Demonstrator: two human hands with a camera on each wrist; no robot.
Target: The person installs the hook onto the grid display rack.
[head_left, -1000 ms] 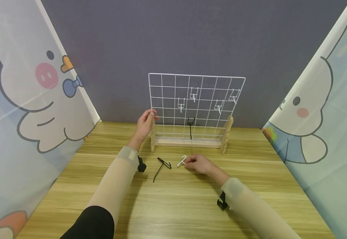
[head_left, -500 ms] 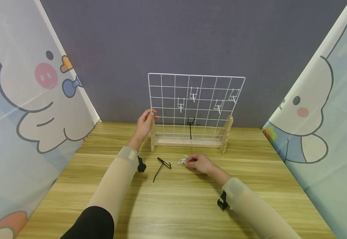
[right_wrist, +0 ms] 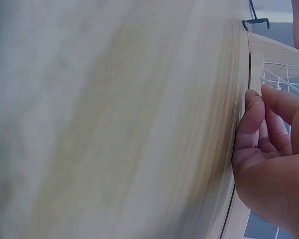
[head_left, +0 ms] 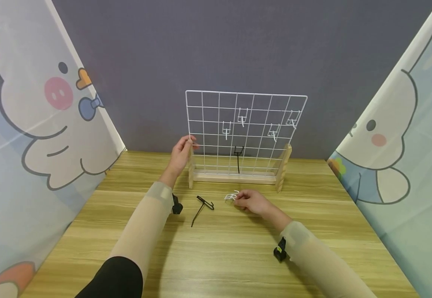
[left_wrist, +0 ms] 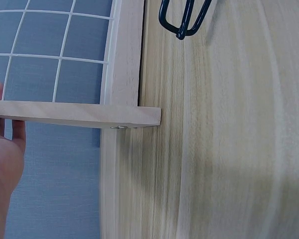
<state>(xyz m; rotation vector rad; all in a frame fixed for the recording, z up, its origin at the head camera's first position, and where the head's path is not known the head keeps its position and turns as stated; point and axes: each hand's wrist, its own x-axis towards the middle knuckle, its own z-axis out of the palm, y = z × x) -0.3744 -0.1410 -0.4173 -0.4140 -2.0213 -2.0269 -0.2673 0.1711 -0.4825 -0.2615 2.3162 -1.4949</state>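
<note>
At the left edge of the white wire grid panel (head_left: 246, 93), my left hand (head_left: 180, 155) grips the side wire and the top of the wooden upright (left_wrist: 74, 110); fingers show on both sides of that wood in the left wrist view. My right hand (head_left: 255, 203) pinches a white wire hook (head_left: 231, 196) between thumb and fingertips, just over the table in front of the stand. The hook's frame sticks out past the fingertips in the right wrist view, while its pinched end is hidden. Left of it, a black wire hook (head_left: 205, 203) lies on the table.
The panel stands in a wooden base (head_left: 234, 179) near the table's back. Several white hooks (head_left: 242, 119) hang on its upper part, and one black hook (head_left: 238, 163) hangs lower down. A grey partition (head_left: 216, 49) rises behind; printed cloths flank both sides.
The white hook has turned in my right fingers, from lying sideways to its frame facing left. That hand has shifted slightly right and back. My left hand stays on the rack.
</note>
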